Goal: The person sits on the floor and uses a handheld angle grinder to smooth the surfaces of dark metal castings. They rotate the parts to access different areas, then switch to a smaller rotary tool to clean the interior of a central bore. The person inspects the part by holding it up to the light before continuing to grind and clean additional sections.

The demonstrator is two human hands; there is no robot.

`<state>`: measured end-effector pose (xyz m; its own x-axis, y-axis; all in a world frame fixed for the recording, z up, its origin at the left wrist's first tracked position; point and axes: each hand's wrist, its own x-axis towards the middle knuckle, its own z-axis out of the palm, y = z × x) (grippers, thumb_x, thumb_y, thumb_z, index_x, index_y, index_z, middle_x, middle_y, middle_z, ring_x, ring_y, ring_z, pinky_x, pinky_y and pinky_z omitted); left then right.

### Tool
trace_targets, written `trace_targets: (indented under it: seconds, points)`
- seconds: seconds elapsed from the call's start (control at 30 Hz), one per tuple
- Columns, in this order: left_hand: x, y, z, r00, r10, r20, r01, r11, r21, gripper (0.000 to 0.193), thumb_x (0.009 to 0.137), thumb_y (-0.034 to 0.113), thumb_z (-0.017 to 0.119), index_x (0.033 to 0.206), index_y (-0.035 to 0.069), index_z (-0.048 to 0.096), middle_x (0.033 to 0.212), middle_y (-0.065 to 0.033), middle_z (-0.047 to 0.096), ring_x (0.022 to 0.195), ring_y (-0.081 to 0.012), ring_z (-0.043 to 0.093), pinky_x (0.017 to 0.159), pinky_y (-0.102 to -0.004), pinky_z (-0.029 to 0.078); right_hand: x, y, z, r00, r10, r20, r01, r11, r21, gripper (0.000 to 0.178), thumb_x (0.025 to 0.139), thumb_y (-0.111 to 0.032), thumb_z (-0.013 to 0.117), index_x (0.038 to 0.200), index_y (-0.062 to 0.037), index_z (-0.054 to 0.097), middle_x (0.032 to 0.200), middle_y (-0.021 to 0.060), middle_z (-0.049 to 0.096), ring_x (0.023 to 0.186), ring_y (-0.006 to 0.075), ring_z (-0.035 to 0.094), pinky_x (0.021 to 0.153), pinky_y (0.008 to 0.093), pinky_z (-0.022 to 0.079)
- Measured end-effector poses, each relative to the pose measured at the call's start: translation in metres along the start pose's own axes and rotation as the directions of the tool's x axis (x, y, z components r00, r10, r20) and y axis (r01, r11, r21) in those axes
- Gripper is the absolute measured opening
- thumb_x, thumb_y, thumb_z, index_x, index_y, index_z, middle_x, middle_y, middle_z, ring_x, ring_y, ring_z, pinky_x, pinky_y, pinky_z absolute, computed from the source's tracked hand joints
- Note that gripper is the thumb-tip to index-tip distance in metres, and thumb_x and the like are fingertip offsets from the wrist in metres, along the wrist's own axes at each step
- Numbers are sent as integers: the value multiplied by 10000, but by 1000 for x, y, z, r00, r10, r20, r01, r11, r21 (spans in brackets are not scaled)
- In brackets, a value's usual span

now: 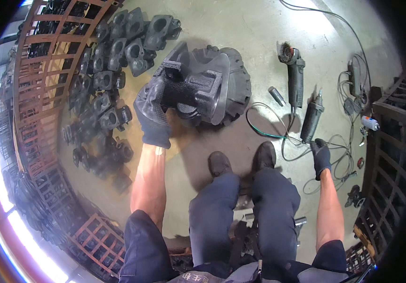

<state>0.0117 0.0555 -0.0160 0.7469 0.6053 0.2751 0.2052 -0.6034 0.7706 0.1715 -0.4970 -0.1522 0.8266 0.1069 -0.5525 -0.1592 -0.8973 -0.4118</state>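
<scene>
My left hand (pixel 155 111), in a dark work glove, grips the side of a black cast metal housing (pixel 198 89) with a rectangular recess and a round flange. The casting rests against a dark round ribbed piece (pixel 240 80) behind it, in front of my feet. Down at the right, my gloved right hand (pixel 321 158) is closed, its fingers at the rear end of a black die grinder (pixel 312 120). That tool's thin tip points away from me. How firmly the fingers hold it is hard to see.
An angle grinder (pixel 296 78) with a worn disc lies left of the die grinder, beside a small metal cylinder (pixel 276 96). Cables (pixel 288 137) loop across the floor. Rows of dark castings (pixel 118 52) stand at left. Brown metal cages (pixel 42 70) line the left; a dark rack (pixel 389 155) stands right.
</scene>
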Motion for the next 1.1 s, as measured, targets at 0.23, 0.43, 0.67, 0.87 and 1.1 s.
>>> trace_targets:
  seconds: [0.23,0.43,0.67,0.87,1.1]
  points:
    - [-12,-67,27,960,277,-27,-263,933,244,329,945,129,628,1237,-17,663,1167,-122,706,1012,-233,695,888,-337,566,68,26,44,982,90,-169,-86,996,26,839,822,-473,739,1415,59,476,1352,305,572,1256,390,573,1035,422,446]
    - [-23,-60,42,972,236,-19,-216,918,333,440,757,-116,678,1180,5,699,1133,-164,719,1057,-261,693,922,-349,546,83,25,65,989,74,-132,-37,963,265,545,830,-346,724,1194,32,576,984,170,686,825,260,668,759,391,541]
    - [-46,-29,64,917,-392,-74,302,803,-514,254,925,196,639,1063,-12,686,949,-63,705,859,-163,652,759,-304,521,106,44,81,973,62,-223,-30,989,142,510,789,-406,721,1096,-11,618,883,172,693,759,283,686,685,395,543]
    - [-52,-73,31,998,66,12,-66,939,337,325,918,-35,538,1215,16,661,1182,-163,691,1116,-294,658,932,-368,545,102,8,73,974,160,-161,-118,963,241,455,772,-359,729,1058,-21,628,832,175,708,711,300,712,639,418,563]
    - [-20,-18,41,903,-429,-28,420,894,-156,256,957,124,628,1157,-32,666,954,-37,693,822,-90,624,758,-234,509,117,20,75,947,154,-282,-112,981,160,460,793,-348,724,1118,-37,625,905,175,717,780,328,709,688,444,552]
